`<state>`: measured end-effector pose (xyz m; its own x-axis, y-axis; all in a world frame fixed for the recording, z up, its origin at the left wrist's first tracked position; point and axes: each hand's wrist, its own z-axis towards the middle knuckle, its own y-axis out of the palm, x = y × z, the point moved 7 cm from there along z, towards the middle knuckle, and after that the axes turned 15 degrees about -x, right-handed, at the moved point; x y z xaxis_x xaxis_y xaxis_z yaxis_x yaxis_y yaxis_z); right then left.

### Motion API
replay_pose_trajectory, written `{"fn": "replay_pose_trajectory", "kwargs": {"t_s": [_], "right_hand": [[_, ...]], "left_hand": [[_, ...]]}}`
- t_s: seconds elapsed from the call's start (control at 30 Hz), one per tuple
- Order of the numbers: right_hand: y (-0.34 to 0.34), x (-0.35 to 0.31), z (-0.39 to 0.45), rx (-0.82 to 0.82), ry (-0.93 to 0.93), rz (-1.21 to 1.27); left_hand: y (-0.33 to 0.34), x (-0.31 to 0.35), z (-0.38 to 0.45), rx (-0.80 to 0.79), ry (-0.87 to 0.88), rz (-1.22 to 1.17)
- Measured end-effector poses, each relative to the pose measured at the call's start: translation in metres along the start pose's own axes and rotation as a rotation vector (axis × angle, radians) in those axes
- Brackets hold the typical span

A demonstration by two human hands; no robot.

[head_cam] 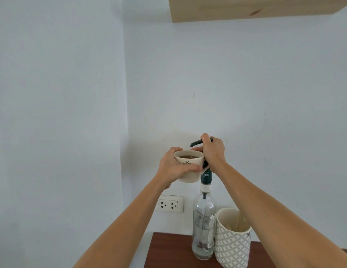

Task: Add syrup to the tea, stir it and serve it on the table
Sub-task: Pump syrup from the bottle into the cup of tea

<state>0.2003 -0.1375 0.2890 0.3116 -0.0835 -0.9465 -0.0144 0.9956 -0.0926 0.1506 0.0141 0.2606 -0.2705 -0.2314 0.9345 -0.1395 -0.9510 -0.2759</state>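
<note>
while the wall socket (170, 204) sits low on the wall at the left, the left hand (173, 168) is wrapped around the side of the cup (189, 167), fingers behind and thumb across the front, holding it raised in the air with nothing under it. tea (188, 156) shows dark inside the cup, well below the rim. just right of the cup, the pump spout (196, 143) reaches over the rim, and the right hand (213, 151) is closed over the pump head, palm pressing down on it. no stream of syrup can be made out at the spout, so i cannot tell whether any has gone in yet. below the hands the syrup bottle (203, 227) stands upright near the back left corner of the bench (168, 250), looking nearly empty. touching or just beside it on the right stands a patterned holder (232, 240) with what seem to be wooden sticks inside, blurred.

as a judgement, the task is at its first step: syrup is being pumped or about to be. stirring is not yet done, and the serving at the table is left too
</note>
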Motion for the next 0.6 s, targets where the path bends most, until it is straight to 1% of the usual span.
{"fn": "replay_pose_trajectory", "kwargs": {"t_s": [0.4,0.6], "right_hand": [[-0.0008,0.0012,-0.0033,0.011,0.004,-0.007],[-0.0007,-0.0014,-0.0094,0.000,0.022,-0.021]], "left_hand": [[0.0020,-0.0013,-0.0018,0.002,-0.007,-0.009],[0.0025,0.0010,-0.0037,-0.022,-0.005,-0.004]]}}
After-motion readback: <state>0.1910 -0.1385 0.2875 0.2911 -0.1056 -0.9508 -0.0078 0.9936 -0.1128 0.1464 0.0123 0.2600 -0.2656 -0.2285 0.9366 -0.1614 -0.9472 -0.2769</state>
